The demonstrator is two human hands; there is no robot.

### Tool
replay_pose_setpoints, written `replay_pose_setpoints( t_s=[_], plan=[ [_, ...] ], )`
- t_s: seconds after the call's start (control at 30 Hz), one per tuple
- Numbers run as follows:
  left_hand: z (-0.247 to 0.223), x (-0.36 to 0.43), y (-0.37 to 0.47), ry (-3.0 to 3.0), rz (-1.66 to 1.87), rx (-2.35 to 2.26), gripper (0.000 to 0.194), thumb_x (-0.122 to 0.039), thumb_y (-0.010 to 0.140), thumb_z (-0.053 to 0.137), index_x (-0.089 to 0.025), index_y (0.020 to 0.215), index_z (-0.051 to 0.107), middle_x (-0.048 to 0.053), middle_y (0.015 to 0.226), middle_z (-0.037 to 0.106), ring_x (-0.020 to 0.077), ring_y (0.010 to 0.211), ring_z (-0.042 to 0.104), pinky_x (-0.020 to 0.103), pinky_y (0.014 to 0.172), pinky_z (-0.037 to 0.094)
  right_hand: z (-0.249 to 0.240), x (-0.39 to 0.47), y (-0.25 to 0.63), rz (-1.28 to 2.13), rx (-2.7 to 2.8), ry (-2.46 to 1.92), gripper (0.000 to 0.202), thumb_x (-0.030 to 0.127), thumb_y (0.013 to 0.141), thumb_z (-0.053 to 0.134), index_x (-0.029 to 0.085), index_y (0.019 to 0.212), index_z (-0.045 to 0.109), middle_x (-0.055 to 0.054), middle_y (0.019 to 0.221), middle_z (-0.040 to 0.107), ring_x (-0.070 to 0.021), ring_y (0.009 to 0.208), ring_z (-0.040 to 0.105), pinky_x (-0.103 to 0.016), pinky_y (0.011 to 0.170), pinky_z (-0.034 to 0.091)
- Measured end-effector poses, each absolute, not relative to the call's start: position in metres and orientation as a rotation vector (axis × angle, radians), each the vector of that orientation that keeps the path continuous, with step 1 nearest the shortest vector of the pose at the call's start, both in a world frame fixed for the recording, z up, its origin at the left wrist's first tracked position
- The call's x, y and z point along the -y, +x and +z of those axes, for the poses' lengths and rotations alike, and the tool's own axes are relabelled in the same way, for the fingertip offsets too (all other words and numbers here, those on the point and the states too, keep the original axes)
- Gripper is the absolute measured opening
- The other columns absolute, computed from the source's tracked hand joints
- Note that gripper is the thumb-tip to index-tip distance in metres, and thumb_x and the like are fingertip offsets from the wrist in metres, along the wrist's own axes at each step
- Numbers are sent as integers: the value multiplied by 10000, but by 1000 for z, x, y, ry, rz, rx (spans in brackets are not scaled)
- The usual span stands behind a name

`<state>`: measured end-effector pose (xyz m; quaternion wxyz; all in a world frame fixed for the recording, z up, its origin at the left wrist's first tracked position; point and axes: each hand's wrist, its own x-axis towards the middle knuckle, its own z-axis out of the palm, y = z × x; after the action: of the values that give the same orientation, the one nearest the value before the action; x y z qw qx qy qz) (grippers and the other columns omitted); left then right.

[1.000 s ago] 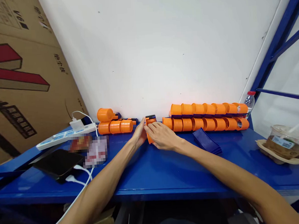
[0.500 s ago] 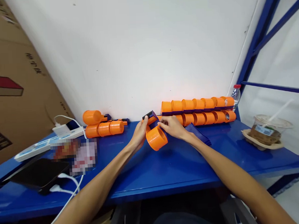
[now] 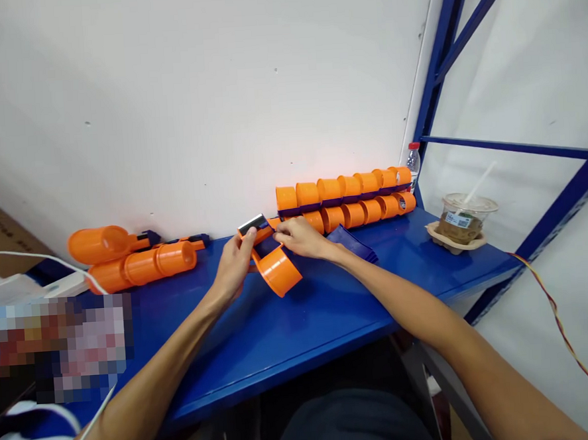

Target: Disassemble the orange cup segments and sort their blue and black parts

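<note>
An orange cup-shaped part (image 3: 279,272) with a dark blue piece and a handle is held above the blue table (image 3: 281,330). My left hand (image 3: 234,263) is closed round its handle, the thumb near the black end. At the part's upper right edge, the fingers of my right hand (image 3: 298,236) are pinched together on it. Beyond my right hand, two rows of orange cups (image 3: 330,190) stand along the wall, one above the other. Dark blue flat pieces (image 3: 351,244) lie stacked beside my right wrist.
More orange cups with handles (image 3: 142,268) lie at the left by the wall. A drink cup with a straw (image 3: 461,220) sits in a carton holder at the right, and a bottle (image 3: 413,159) stands behind the rows. White cables and a power strip (image 3: 66,286) are at the left.
The view has turned to the right, so things appear further left. The orange part is tilted differently, its opening less visible. Both hands still hold it.
</note>
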<state>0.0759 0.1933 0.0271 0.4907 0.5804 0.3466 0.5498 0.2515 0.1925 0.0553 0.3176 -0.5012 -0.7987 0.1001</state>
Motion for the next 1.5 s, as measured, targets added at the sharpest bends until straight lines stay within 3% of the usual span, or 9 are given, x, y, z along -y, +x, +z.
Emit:
replay_pose_setpoints(
  t_s=[0.2,0.33,0.5,0.57,0.67,0.8,1.1,1.4,1.5],
  plan=[
    [23,-194,80,1482,1547,-874,516,-660,834,735,-158,954,724,35,850,693,180,785,615,261,695,494,59,-194,251,206,2105,-1317,351,116,929,476,193,586,479,-4,627,565,-133,637,483,-284,661,302],
    [27,-193,80,1450,1516,-849,577,-746,806,710,-173,802,650,-7,672,591,148,638,540,261,603,439,59,-196,252,268,2051,-1344,372,106,912,464,197,552,441,26,554,464,-127,594,433,-288,622,269],
    [42,-183,76,1197,1333,-709,674,-768,840,658,-119,1005,741,64,763,723,211,752,694,276,661,531,64,-189,254,199,2188,-1348,312,131,940,532,167,631,562,10,609,563,-121,594,454,-280,595,253],
    [50,-179,72,1054,1241,-722,691,-754,924,549,-94,964,750,82,748,740,188,662,688,262,602,544,74,-183,264,151,2283,-1362,293,138,947,541,155,665,617,-13,654,626,-122,601,477,-277,601,268],
    [59,-174,70,881,1281,-725,539,-551,1064,439,-119,954,741,34,669,716,140,542,643,229,562,543,96,-171,295,3,2294,-1471,272,152,950,532,136,721,678,-52,727,689,-135,644,534,-278,628,296],
    [59,-171,75,797,1266,-756,372,-365,1088,460,-123,1032,737,32,735,745,140,590,690,231,612,571,113,-152,339,-257,2160,-1869,240,163,914,537,123,791,739,-115,813,734,-184,689,591,-311,616,295],
    [60,-167,78,799,1224,-789,335,-360,1072,503,-121,1075,739,38,762,745,125,585,684,214,581,561,98,-152,356,-372,2142,-2245,310,119,932,518,84,1104,773,-201,1010,767,-286,922,726,-334,736,435],
    [48,-173,79,848,1236,-764,322,-387,1039,565,-126,1102,744,63,898,772,137,672,708,221,603,561,93,-152,352,-357,2126,-2268,348,92,914,506,80,1142,768,-237,1104,755,-329,1040,733,-355,802,490],
    [43,-176,78,881,1268,-747,320,-411,999,628,-132,1096,751,68,943,780,146,708,713,231,627,568,96,-149,350,-360,2089,-2257,309,164,908,551,88,1105,777,-241,1116,755,-349,1053,726,-377,821,504]
  ],
)
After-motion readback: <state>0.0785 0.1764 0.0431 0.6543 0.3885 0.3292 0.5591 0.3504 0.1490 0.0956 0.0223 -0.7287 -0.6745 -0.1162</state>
